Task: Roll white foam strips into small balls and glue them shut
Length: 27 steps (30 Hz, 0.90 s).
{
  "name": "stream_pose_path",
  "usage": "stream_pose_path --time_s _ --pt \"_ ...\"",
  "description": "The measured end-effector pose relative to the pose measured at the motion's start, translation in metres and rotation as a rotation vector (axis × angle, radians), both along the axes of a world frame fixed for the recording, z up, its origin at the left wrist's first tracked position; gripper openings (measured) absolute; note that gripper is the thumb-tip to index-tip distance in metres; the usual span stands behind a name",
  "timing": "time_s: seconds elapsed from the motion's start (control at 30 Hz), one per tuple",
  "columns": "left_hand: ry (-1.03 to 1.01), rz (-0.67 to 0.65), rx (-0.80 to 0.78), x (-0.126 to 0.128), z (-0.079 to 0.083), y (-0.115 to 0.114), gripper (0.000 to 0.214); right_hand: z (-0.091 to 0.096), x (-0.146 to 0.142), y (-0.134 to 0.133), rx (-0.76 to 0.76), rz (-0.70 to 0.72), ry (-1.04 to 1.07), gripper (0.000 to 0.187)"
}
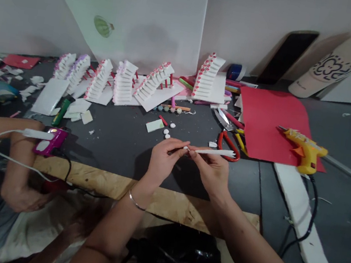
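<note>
My left hand (pixel 163 160), a bracelet on its wrist, is closed with thumb and index finger pinching a small white bit (pixel 186 148); its exact kind is too small to tell. Right beside it, my right hand (pixel 213 172) is closed round a slim white strip (pixel 217 152) with a ragged right end, and its fingertips meet those of my left hand. Several small white lumps (pixel 166 132) lie just beyond the hands, near a pale green card (pixel 155 125). Red-handled pliers (pixel 228 146) rest behind my right hand.
Along the wall stand several white stepped models with coloured tips (pixel 159 81). To the right lie a red sheet (pixel 269 119), a yellow glue gun (pixel 306 149) and a white board (pixel 304 216); a bottle (pixel 334 63) stands behind. At left, another person's arm (pixel 22 161) is near a purple socket block (pixel 51 141).
</note>
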State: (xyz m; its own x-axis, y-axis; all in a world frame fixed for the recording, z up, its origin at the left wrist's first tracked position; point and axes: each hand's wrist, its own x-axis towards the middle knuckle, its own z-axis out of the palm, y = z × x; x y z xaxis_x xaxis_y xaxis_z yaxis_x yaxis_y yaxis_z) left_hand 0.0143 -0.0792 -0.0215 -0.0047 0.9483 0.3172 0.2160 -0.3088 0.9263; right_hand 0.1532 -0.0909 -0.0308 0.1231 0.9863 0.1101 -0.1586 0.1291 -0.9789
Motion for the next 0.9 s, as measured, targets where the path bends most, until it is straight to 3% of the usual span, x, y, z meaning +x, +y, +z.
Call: stream_pose_path --time_s 0.13,0.3,0.7,0.9 --pt "0.054 0.051 0.059 0.0037 0.0007 -0.0019 0.010 -0.0017 0.0004 0.0021 -0.047 -0.041 0.063 0.013" --pt "0.026 0.036 0.013 0.0051 -0.0004 -0.0023 0.011 -0.0039 0.0002 0.0038 -0.121 -0.044 0.156 0.016" --pt "-0.190 -0.026 -0.168 0.0062 0.0028 -0.0019 0.021 0.0015 -0.0013 0.0048 -0.316 0.142 0.388 0.025" --pt "-0.137 -0.049 -0.076 0.0055 -0.0004 -0.0006 0.021 0.0037 0.0003 0.0059 -0.344 0.160 0.398 0.027"
